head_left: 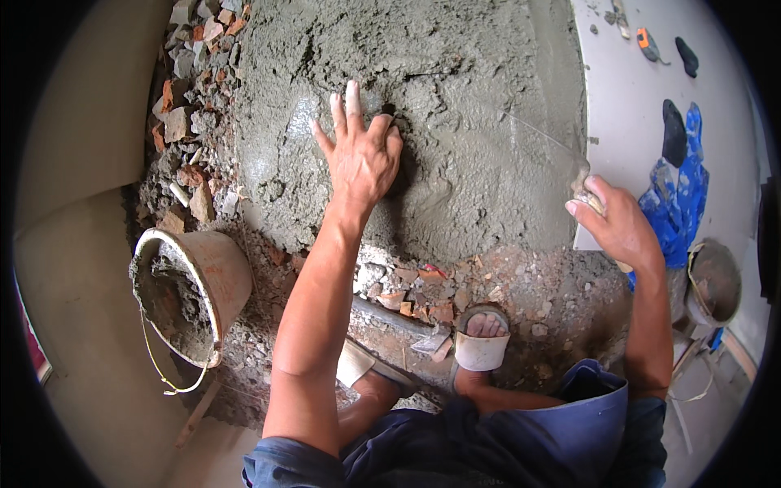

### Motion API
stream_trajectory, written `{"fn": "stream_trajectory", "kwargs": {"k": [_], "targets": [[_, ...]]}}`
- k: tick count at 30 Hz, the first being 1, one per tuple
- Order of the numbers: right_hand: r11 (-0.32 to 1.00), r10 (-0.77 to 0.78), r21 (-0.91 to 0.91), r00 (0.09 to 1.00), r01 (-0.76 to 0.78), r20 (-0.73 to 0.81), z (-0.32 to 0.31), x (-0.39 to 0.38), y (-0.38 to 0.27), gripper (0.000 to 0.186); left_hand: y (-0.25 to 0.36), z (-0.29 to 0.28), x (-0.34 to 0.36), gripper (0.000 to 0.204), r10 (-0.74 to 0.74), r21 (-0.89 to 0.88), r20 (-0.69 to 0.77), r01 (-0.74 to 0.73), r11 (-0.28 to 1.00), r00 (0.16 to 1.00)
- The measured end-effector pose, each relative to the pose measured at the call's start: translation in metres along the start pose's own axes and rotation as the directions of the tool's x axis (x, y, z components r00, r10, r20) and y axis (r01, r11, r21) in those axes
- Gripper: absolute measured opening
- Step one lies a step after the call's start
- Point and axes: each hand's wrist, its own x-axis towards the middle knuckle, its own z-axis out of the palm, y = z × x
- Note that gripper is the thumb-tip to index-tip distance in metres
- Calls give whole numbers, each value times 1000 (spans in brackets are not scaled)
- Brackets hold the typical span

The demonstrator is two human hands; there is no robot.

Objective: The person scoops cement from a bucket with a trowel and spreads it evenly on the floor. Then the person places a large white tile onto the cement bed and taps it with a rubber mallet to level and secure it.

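Note:
Wet grey mortar (439, 73) covers the middle of the view. My left hand (361, 150) is on it, three fingers spread, index finger and thumb curled at a dark spot; anything between them is hidden. At the mortar's right edge, my right hand (614, 224) grips the handle of a trowel (584, 198), whose mortar-smeared blade blends into the surface.
Rubble (179, 122) borders the left. Mortar buckets (232, 272) (716, 281) stand either side. A pale slab (618, 114) holds a tape measure (649, 46), dark pads (686, 57) and blue gloves (683, 211). My sandalled feet (482, 342) are below.

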Motion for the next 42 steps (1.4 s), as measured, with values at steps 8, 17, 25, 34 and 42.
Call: {"fn": "stream_trajectory", "kwargs": {"k": [8, 17, 25, 34, 42], "targets": [[1000, 3, 11, 1000, -3, -20, 8, -10, 10, 41, 9, -28, -26, 33, 30, -2, 71, -30, 1000, 997], [998, 19, 66, 1000, -19, -10, 13, -25, 15, 38, -9, -69, 33, 65, 148, -16, 656, -183, 983, 740], [996, -18, 79, 994, 27, -109, 27, -25, 19, 35, -16, -88, 5, 56, 356, 24, 420, -402, 915, 835], [919, -157, -355, 985, 172, 71, 31, -12, -44, 32, -66, -177, -112, 33, 276, -116, 475, -252, 961, 836], [863, -284, -407, 954, 299, 99, 52, 20, -61, 30, -71, -142, -227, 56, 98, -238, 730, 118, 964, 676]]}}
